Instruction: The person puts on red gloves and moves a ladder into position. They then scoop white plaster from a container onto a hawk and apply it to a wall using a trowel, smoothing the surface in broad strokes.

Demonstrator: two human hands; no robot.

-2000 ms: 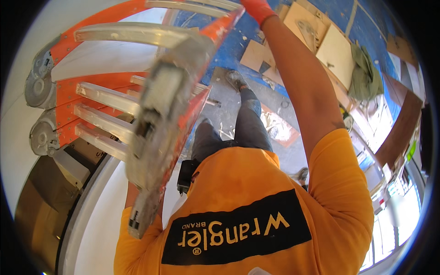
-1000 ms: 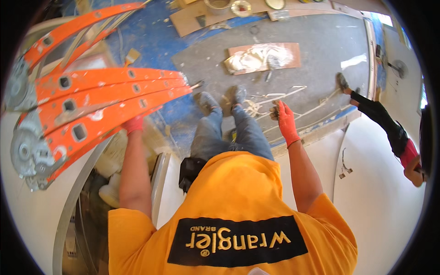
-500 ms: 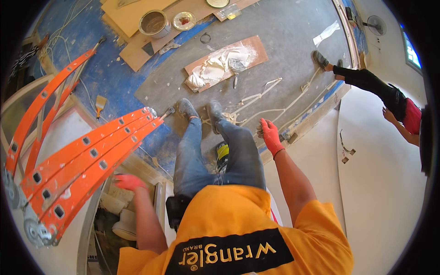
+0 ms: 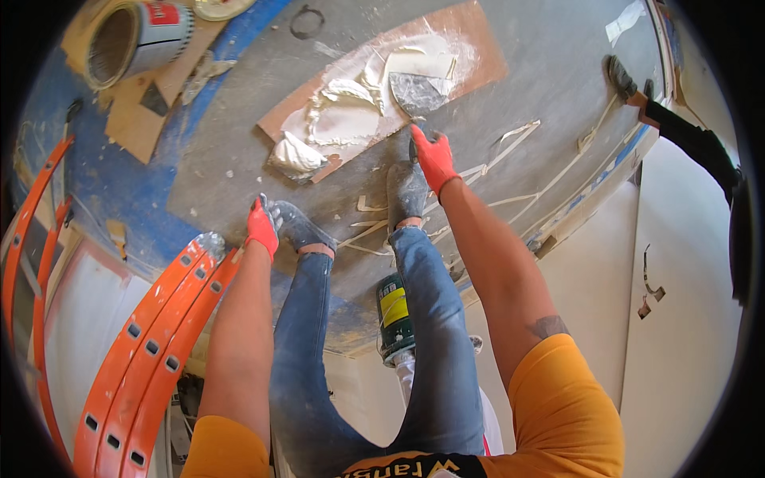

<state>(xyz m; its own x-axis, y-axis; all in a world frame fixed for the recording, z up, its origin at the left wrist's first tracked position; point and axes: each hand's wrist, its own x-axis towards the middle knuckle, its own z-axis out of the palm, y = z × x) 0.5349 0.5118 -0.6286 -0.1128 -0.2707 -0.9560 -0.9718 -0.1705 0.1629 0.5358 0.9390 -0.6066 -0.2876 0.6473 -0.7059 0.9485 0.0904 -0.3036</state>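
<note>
My right hand (image 4: 435,159), in a red glove with grey fingertips, reaches down to the putty knife and closes around its handle. The wide grey blade of the putty knife (image 4: 416,95) lies in white plaster. That plaster (image 4: 347,111) is spread over a long reddish-brown board (image 4: 486,52) on the floor, with a thick lump at the board's near left end. My left hand (image 4: 264,225), gloved alike, hangs above my left shoe (image 4: 303,229). Its fingers are loosely bent and apart, with nothing visible in them.
An orange folding ladder (image 4: 151,346) stands at my left. A large bucket (image 4: 143,44) sits on boards at the far left. Behind my legs is a dark green container (image 4: 392,311). Pale strips (image 4: 518,191) lie to the right. Another person's leg (image 4: 693,135) is at the far right.
I have bent forward, and the board looks nearer. My right hand has moved forward onto the putty knife's handle. My left hand has come forward from beside the ladder to above my left shoe.
</note>
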